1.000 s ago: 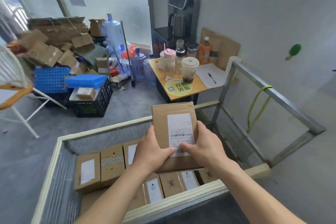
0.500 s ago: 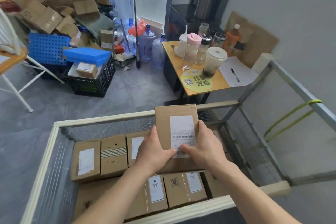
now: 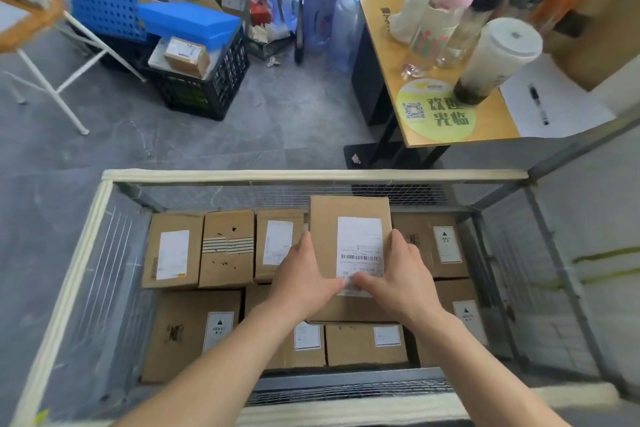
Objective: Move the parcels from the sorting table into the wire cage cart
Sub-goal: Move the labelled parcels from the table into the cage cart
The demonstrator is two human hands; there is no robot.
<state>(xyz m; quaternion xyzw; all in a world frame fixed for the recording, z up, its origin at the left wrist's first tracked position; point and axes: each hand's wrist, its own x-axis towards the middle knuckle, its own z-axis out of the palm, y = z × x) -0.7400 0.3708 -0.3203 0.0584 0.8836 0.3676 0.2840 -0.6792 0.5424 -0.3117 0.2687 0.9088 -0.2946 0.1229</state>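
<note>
Hiding label (image 3: 360, 239) foot on parcel (image 3: 348, 208): hands (image 3: 304, 282)

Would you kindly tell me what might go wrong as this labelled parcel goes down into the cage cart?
1. The left hand and right hand grip the labelled parcel by its sides, with the thumbs on the label. It might slip.
2. It hides the spot below, so it may land tilted across the white-labelled box and the HEAVY box.
3. Fingers could get pinched between the parcel and those boxes.
</note>
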